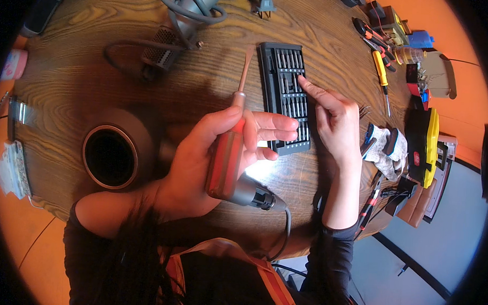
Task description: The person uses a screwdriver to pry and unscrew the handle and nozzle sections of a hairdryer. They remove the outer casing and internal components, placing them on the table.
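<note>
My left hand (196, 145) is closed on a flat-blade screwdriver (228, 154) with a red and grey handle, its blade tilted up and away from me. The thumb lies along the handle; the other fingers reach out to the right. My right hand (336, 118) stretches its index finger to a black case of screwdriver bits (293, 108), the fingertip at the upper rows. Its other fingers are curled and hold nothing. Below the left hand lies a dark grey hair dryer (137, 132) with a round black opening, partly hidden by my arm.
A second grey appliance (176, 29) with a mesh end and coiled cord lies at the far side, near a plug (265, 5). On the right are a yellow screwdriver (381, 68), pliers (369, 33), work gloves (385, 149) and a yellow-black box (429, 148).
</note>
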The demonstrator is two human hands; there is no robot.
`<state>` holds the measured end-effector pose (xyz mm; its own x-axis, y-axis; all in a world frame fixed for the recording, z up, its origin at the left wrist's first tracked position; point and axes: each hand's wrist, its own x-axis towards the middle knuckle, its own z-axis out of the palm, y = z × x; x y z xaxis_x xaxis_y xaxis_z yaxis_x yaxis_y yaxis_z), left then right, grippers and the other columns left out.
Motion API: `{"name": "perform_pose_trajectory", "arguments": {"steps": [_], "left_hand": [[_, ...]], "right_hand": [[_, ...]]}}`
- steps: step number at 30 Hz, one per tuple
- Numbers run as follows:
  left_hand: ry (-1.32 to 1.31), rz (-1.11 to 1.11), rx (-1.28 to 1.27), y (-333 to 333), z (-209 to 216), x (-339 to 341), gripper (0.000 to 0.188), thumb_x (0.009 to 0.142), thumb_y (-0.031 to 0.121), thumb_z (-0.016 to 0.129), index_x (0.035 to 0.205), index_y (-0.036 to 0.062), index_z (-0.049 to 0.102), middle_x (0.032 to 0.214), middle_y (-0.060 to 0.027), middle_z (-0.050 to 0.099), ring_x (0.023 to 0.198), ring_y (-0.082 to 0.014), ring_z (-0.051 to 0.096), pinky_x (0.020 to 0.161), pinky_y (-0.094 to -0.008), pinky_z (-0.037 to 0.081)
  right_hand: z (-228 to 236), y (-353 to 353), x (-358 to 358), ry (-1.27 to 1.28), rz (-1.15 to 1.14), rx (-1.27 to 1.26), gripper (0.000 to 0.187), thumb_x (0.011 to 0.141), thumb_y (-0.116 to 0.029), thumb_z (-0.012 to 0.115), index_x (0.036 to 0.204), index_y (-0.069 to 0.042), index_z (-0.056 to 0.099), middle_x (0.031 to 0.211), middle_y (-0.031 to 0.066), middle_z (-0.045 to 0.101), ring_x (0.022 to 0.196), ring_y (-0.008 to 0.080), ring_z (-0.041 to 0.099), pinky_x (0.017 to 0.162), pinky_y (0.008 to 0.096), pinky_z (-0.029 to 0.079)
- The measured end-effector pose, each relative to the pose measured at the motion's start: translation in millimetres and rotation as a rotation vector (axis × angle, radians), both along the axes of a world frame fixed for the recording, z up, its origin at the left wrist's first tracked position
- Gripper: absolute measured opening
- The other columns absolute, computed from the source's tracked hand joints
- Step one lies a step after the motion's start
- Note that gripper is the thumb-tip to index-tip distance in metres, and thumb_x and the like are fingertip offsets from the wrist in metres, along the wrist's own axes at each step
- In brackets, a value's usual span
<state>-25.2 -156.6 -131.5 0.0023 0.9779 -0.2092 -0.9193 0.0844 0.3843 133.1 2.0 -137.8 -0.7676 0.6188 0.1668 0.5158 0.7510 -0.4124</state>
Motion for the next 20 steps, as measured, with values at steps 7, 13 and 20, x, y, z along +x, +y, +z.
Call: {"name": "perform_pose_trajectory", "arguments": {"steps": [7, 13, 20], "left_hand": [[0.005, -0.014, -0.006, 0.1, 0.3, -0.9, 0.038, 0.09, 0.034, 0.034, 0.07, 0.0069, 0.051, 0.117, -0.0223, 0.054, 0.111, -0.0294, 0.049, 0.092, -0.0387, 0.033], [0.005, -0.016, -0.025, 0.4, 2.4, -2.5, 0.037, 0.09, 0.034, 0.035, 0.07, 0.0067, 0.052, 0.116, -0.0218, 0.055, 0.11, -0.0296, 0.049, 0.092, -0.0389, 0.034], [0.037, -0.037, -0.055, 1.9, 3.1, -2.3, 0.038, 0.087, 0.04, 0.04, 0.065, 0.0105, 0.05, 0.111, -0.0159, 0.055, 0.11, -0.0288, 0.048, 0.09, -0.0386, 0.034]], "right_hand": [[2.8, -6.0, 0.1, -0.109, -0.043, 0.039, 0.045, 0.072, 0.006, 0.052, 0.11, -0.016, 0.063, 0.074, 0.0122, 0.06, 0.067, 0.0278, 0.061, 0.063, 0.0337, 0.048], [-2.4, -1.2, 3.6, -0.028, -0.008, -0.015, 0.048, 0.072, 0.0, 0.054, 0.114, -0.023, 0.062, 0.064, 0.0097, 0.055, 0.058, 0.0262, 0.057, 0.058, 0.0365, 0.048], [-2.4, -1.9, 1.0, 0.108, 0.008, -0.007, 0.048, 0.07, 0.002, 0.056, 0.112, -0.021, 0.063, 0.063, 0.0095, 0.054, 0.054, 0.0238, 0.056, 0.057, 0.0351, 0.048]]}}
